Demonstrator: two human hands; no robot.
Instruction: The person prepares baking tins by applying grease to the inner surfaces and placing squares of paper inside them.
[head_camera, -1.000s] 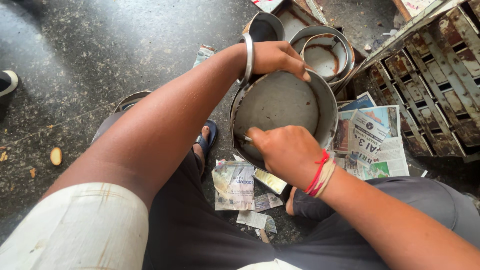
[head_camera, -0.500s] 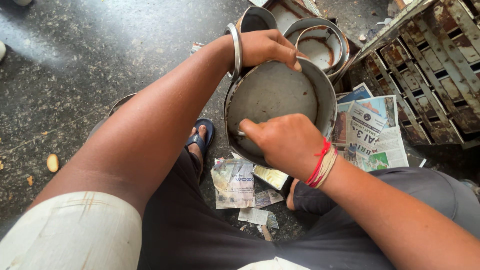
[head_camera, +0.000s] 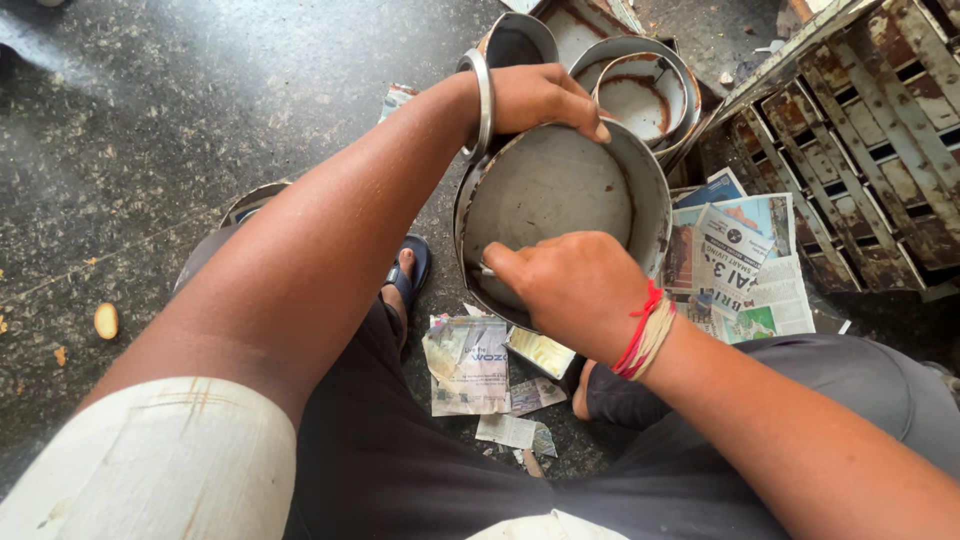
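A round metal baking tin (head_camera: 560, 190) is tilted toward me above my lap. My left hand (head_camera: 535, 98) grips its far rim; a steel bangle sits on that wrist. My right hand (head_camera: 570, 285), with red and cream threads on the wrist, is closed on a small metal tool (head_camera: 484, 270) pressed against the tin's near inner wall. Most of the tool is hidden by my fingers.
More round tins (head_camera: 640, 90) are stacked beyond the held one. Newspaper sheets (head_camera: 745, 260) lie at the right beside a rusty metal rack (head_camera: 860, 140). Torn paper scraps (head_camera: 470, 365) lie on the dark stone floor by my sandalled foot (head_camera: 405, 275).
The view has shifted slightly. My right hand has moved a little along the tin's near inner wall; my left hand keeps its hold on the rim.
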